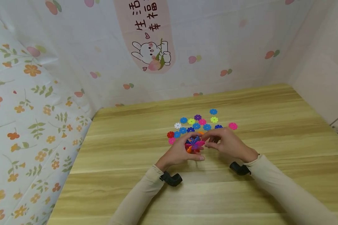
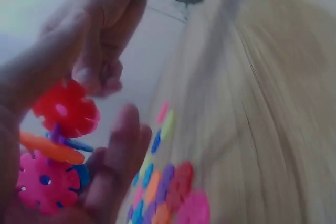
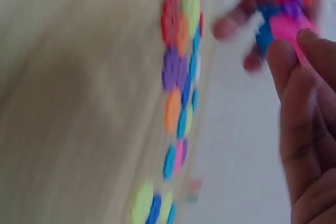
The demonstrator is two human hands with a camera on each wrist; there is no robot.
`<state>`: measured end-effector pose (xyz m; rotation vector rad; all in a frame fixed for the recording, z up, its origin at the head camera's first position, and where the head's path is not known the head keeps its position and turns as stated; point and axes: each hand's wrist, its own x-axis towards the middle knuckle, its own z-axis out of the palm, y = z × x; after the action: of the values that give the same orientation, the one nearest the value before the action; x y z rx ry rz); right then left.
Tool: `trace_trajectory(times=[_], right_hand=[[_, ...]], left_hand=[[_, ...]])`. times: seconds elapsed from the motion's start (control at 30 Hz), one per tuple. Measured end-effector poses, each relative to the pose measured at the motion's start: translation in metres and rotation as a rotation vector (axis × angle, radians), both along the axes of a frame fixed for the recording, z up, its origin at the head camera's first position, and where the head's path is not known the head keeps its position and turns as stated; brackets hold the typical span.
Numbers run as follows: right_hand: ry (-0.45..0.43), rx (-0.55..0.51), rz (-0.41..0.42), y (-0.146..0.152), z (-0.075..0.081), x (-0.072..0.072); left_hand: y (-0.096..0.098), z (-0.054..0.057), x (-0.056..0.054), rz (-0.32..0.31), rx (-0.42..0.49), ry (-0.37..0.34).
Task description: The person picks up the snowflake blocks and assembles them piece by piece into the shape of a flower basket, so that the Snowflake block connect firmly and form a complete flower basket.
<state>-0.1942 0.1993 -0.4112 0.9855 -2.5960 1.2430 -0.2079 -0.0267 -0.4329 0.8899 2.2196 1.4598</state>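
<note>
My left hand (image 1: 180, 151) holds a cluster of interlocked, notched flower-shaped plastic discs (image 1: 193, 143) above the table, thumb on the near side and fingers round the far side. Red, orange, pink, purple and blue discs show in it; in the left wrist view a red disc (image 2: 68, 109) and a pink disc (image 2: 44, 182) stick out. From the right, my right hand (image 1: 228, 142) meets the cluster with bent fingers. In the right wrist view its thumb and finger pinch a pink disc (image 3: 289, 30) at the cluster's edge. Blur hides the exact contact.
Loose discs lie flat on the wooden table (image 1: 124, 162) beyond the hands, among them a white disc (image 1: 177, 125), a red disc (image 1: 170, 134) and several blue ones. A pink disc (image 1: 233, 126) lies apart at the right. A printed curtain (image 1: 214, 40) hangs behind the table.
</note>
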Motion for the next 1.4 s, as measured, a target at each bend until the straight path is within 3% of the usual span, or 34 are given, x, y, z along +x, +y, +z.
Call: trace_trajectory(times=[0.1, 0.23, 0.33, 0.4, 0.67, 0.83, 0.97, 1.1, 1.4], right_hand=[[-0.031, 0.088, -0.078, 0.019, 0.001, -0.009], [-0.008, 0.269, -0.218, 0.046, 0.0, -0.024], [-0.013, 0.4, -0.285, 0.06, -0.003, -0.036], [-0.036, 0.46, -0.288, 0.065, -0.005, -0.041], [-0.043, 0.549, -0.312, 0.073, -0.017, -0.052], [-0.076, 0.487, -0.331, 0.076, -0.019, -0.052], [-0.035, 0.383, -0.352, 0.072, -0.022, -0.046], [-0.018, 0.249, -0.305, 0.063, -0.02, -0.038], [-0.21, 0.102, -0.153, 0.045, -0.014, -0.024]], left_hand=[[-0.007, -0.002, -0.001, 0.09, -0.031, 0.045], [-0.011, -0.004, -0.002, 0.157, 0.0, 0.103], [-0.011, -0.004, -0.001, 0.17, 0.033, 0.106], [-0.01, -0.003, 0.0, 0.173, 0.036, 0.094], [-0.007, 0.0, 0.003, 0.134, 0.036, 0.066], [-0.008, 0.001, 0.003, 0.12, 0.06, 0.057], [-0.008, 0.001, 0.002, 0.126, 0.064, 0.045], [-0.007, 0.001, 0.001, 0.133, 0.051, 0.043], [-0.001, -0.007, -0.005, 0.167, 0.03, 0.013]])
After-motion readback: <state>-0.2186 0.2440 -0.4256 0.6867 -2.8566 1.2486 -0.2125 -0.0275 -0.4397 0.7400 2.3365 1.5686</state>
